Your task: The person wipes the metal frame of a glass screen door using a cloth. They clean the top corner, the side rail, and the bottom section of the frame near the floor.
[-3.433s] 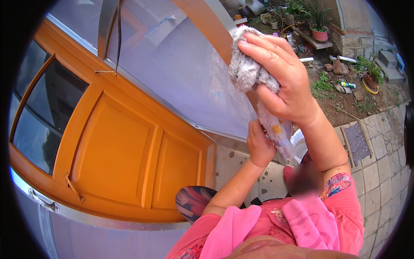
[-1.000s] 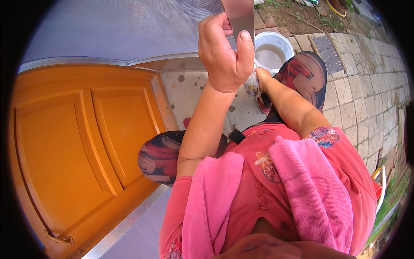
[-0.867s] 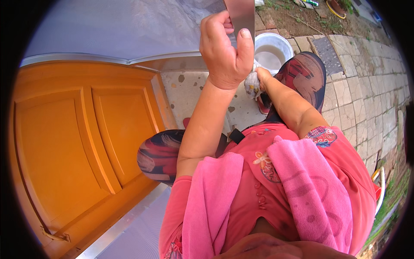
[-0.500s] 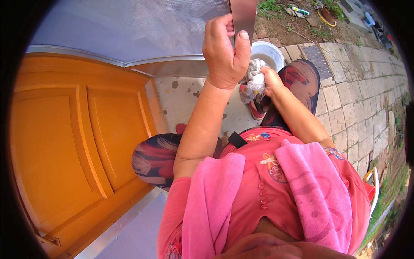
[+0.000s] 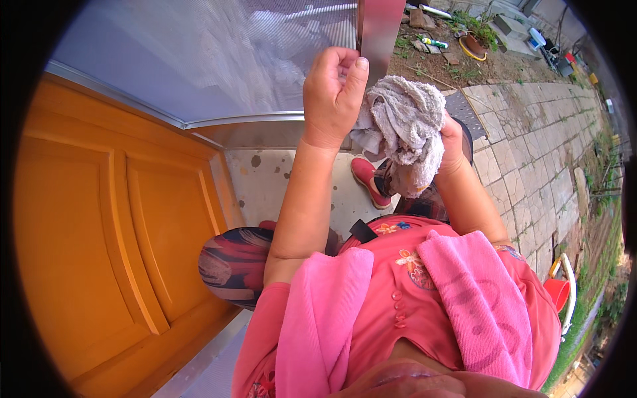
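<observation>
The left hand (image 5: 333,93) is raised at about twelve o'clock in the head view, its fingers curled in loosely toward the palm with the thumb pointing up; it pinches the left edge of a grey, crumpled cleaning rag (image 5: 406,129), so it is closed around a fold of cloth rather than spread wide. The right hand (image 5: 452,144) sits just to the rag's one-o'clock side, mostly hidden behind the bundle; only the heel and part of the palm show, cupped under and against the cloth, gripping it from the right. The rag hangs bunched between the two hands, its lower end drooping toward the chest.

Directly above the left hand's fingertips stands a narrow metal door-frame post (image 5: 379,33), grey and shiny, rising out of the top edge. To its ten-o'clock side spreads a large pane of glass (image 5: 212,60), edged below by a silvery rail. An orange wooden door (image 5: 99,232) with raised panels fills the nine-o'clock region.

Below the hands, a speckled stone step (image 5: 265,186) shows, and on it a red shoe (image 5: 367,180) just under the rag. A pink towel (image 5: 478,298) lies draped over the person's shoulders at five o'clock. Paving stones (image 5: 531,132) run off toward three o'clock, with a red bucket (image 5: 557,292) near the rim.
</observation>
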Demonstrator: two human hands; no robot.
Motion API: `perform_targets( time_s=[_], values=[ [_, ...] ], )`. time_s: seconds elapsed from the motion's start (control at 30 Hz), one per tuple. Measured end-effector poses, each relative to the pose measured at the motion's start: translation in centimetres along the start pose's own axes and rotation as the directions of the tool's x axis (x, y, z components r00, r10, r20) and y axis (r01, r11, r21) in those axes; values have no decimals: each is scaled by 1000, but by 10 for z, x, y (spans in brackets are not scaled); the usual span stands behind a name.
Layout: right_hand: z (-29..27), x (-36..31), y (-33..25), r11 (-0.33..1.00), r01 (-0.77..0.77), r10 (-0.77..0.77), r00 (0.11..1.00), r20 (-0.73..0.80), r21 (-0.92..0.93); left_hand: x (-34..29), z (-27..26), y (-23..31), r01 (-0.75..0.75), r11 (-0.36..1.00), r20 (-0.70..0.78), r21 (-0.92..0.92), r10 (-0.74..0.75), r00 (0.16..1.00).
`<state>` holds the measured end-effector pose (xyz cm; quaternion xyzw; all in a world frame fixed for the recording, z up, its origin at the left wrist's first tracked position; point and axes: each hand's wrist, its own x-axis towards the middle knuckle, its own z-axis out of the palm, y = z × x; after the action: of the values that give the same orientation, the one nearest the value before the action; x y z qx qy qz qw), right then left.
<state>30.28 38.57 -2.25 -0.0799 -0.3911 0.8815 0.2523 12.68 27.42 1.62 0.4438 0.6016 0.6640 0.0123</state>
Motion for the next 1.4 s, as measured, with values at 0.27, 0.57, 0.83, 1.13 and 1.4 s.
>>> perform_targets(
  time_s=[0.27,0.57,0.83,1.13,1.4],
  values=[
    [95,11,-38,823,500,-468,866,177,-270,-5,-4,67,-294,955,57,-47,296,953],
    [98,33,-53,713,596,-333,751,570,-368,-26,4,45,-92,982,-119,-167,73,990],
    [85,89,-90,612,649,-583,756,297,-452,6,10,74,-337,924,-166,183,367,915],
    [102,119,-51,643,595,-530,800,281,-481,143,-3,191,-532,189,159,826,826,540],
    [128,96,-59,641,643,-578,764,288,-420,172,-9,254,-458,-27,285,889,814,506]
  ],
)
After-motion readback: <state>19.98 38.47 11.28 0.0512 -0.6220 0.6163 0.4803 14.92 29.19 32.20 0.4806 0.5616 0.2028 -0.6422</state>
